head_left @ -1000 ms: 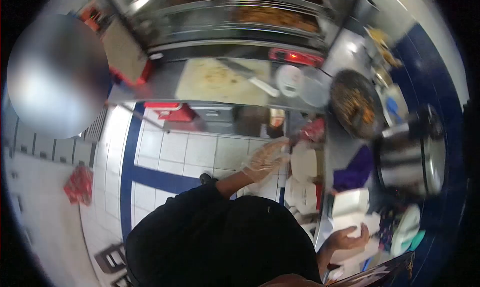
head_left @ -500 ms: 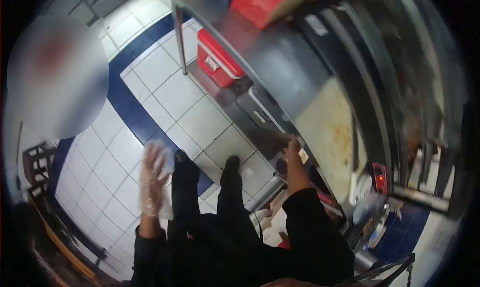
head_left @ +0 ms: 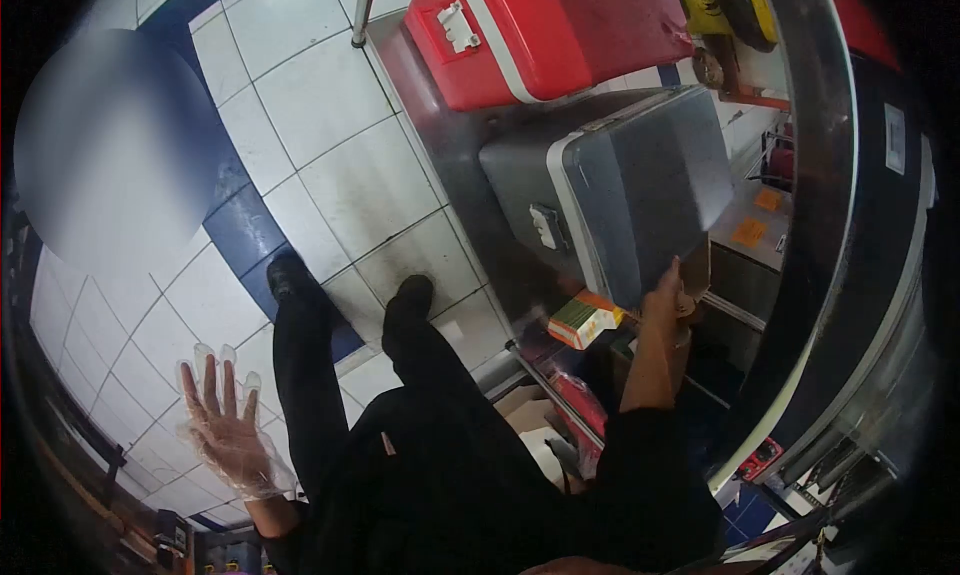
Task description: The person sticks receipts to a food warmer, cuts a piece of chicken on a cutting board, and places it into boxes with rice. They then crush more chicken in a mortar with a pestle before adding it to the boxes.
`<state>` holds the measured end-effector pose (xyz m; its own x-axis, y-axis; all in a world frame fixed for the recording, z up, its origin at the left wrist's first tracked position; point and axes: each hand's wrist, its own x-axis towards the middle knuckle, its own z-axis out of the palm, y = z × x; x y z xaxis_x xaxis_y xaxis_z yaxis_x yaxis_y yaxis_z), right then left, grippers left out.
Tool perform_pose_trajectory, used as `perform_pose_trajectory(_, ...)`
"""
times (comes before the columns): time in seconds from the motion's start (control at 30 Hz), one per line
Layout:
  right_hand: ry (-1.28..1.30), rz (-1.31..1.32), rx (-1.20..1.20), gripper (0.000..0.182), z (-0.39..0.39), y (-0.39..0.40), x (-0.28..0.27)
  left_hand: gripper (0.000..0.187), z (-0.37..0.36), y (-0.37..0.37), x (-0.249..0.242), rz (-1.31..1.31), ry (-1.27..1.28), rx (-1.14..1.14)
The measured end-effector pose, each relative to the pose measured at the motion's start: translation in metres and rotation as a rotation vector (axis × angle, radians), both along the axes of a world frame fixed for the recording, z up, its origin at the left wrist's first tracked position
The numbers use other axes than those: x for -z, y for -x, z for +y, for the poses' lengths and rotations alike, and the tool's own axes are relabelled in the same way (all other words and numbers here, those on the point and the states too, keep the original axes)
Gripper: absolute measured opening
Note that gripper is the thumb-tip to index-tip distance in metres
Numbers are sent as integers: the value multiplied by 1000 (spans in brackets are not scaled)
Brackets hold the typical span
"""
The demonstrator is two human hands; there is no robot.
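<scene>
My left hand (head_left: 222,427) wears a clear plastic glove and is held out over the tiled floor, fingers spread, with nothing in it. The bare right hand (head_left: 660,295) reaches under the counter to the near corner of a grey cooler (head_left: 650,185) with a white rim. Beside that hand is a brown cardboard box (head_left: 696,275); most of the fingers are hidden, and I cannot tell whether they grip it. A small orange, white and green box (head_left: 584,321) lies just left of the right wrist.
A red cooler (head_left: 580,40) stands behind the grey one on a metal lower shelf (head_left: 505,220). The counter edge (head_left: 835,155) runs along the right. A shelf leg (head_left: 363,10) rises at the top. White tiles (head_left: 320,90) cover the floor; a blurred person is at upper left.
The view has moved closer to the lower shelf, and both coolers look larger. My right hand has reached in beside the grey cooler. My left hand has shifted left and lower, still spread.
</scene>
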<state>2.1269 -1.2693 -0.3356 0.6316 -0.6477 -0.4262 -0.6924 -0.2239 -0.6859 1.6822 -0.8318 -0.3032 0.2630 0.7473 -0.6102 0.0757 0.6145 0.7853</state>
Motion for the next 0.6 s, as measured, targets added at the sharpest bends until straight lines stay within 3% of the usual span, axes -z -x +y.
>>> perform_pose_trajectory(0.07, 31, -177, -17, 73, 47, 11, -69, 92, -3, 3, 6, 21, -52, -5)
perform_pose_trajectory(0.1, -134, -372, -104, 73, 38, 11, -90, 93, -2, 3, 5, 50, -76, -14)
perform_pose_trajectory(0.17, -153, -530, -290, 70, 60, 16, -142, 94, 0, 10, 7, 98, -117, -22)
perform_pose_trajectory(0.27, -170, -953, -583, 63, 133, 6, -145, 93, -3, 2, 4, 96, -97, -88)
perform_pose_trajectory(0.33, -119, -883, -483, 57, 129, -27, -88, 94, -7, -3, 6, 99, -99, -75)
perform_pose_trajectory(0.37, -38, -662, -596, 51, 124, -42, -48, 94, -10, -7, 9, 93, -96, -77)
perform_pose_trajectory(0.43, -229, -181, -680, 48, 77, -82, 50, 94, -16, -6, 23, 100, -127, -26)
perform_pose_trajectory(0.47, -201, 114, -555, 53, 57, -104, 99, 94, -20, -9, 29, 120, -123, -27)
perform_pose_trajectory(0.5, -267, 249, -406, 63, 49, -108, 127, 94, -22, -14, 33, 139, -119, -30)
perform_pose_trajectory(0.6, 221, 290, -411, 80, 14, -131, 177, 95, -37, -32, 57, 181, -104, -66)
